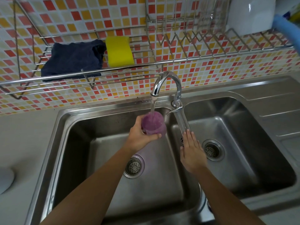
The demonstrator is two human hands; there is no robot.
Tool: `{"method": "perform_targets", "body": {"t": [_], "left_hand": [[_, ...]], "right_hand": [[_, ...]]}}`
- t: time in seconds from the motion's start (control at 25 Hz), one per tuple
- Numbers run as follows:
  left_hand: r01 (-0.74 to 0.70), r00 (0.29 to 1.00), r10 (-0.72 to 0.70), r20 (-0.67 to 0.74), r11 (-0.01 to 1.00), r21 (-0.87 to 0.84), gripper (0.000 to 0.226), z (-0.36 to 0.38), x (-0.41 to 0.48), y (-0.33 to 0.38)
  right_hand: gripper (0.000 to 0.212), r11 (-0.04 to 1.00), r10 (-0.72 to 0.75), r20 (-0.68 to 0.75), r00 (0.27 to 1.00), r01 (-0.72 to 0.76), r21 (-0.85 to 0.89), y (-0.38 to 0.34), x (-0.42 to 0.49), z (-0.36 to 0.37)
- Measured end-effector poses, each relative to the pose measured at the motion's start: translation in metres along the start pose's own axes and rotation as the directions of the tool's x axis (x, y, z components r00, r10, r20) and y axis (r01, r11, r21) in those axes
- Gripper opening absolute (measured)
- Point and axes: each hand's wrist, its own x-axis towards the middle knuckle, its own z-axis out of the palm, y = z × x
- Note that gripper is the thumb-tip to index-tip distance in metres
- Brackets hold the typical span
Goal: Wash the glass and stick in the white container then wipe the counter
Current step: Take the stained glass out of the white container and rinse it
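Two bare arms reach over the sink (pixel 65 124), where the left hand (pixel 139 135) has its fingers wrapped tight around the purple glass (pixel 153 124), tipped mouth-up right under the running tap (pixel 167 83), while the right hand (pixel 192 150) lies flat with fingers together, touching the tap's long handle (pixel 181 117).

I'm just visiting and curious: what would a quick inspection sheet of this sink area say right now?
Surface: steel double sink; tap running into the left basin.
Job's things: purple glass under the water stream; the stick is not seen; white container on the rack at upper right.
Clutter: dark cloth and yellow sponge on the wire shelf.
Hands: left hand holds the glass, fingers wrapped around it; right hand is open, fingertips at the tap lever.
Cables: nothing seen.
Surroundings: tiled wall in red, orange and white; grey counter at left.
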Motion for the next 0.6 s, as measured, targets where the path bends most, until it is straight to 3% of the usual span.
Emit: {"method": "perform_targets", "body": {"t": [0.6], "left_hand": [[0.051, 0.998, -0.051, 0.043, 0.999, 0.002, 0.081, -0.002, -0.002, -0.012]], "right_hand": [[0.073, 1.0, -0.002, 0.031, 1.0, 0.002, -0.001, 0.001, -0.001, -0.001]]}}
